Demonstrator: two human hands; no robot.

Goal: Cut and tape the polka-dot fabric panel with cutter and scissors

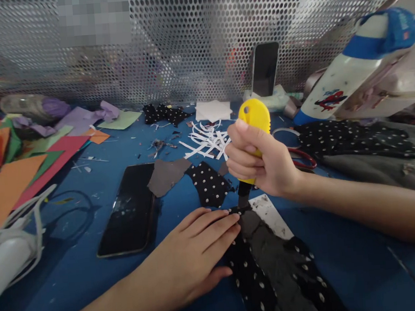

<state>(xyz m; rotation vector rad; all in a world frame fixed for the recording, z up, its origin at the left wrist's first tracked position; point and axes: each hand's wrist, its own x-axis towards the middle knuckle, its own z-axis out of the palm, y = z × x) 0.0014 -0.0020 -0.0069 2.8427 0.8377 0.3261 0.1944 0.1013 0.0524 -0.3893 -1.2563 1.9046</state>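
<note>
Two things are handled: a yellow-handled tool [254, 119], held near-upright w/ fingers clenched round its grip by the R hand [274, 165], and dotted black fabric [249, 275] on the blue table [83, 259], pinned by the L hand [196, 251], fingers extended, nothing grasped. The tool's dark lower end is set at the fabric's far end, near the L fingertips (tip too dim to judge). The fabric, w/ a white card [271, 212] beside it, is prob. light, soft & easily creased; best held flat near its edge. The tool looks stiff, best gripped by the handle only.
</note>
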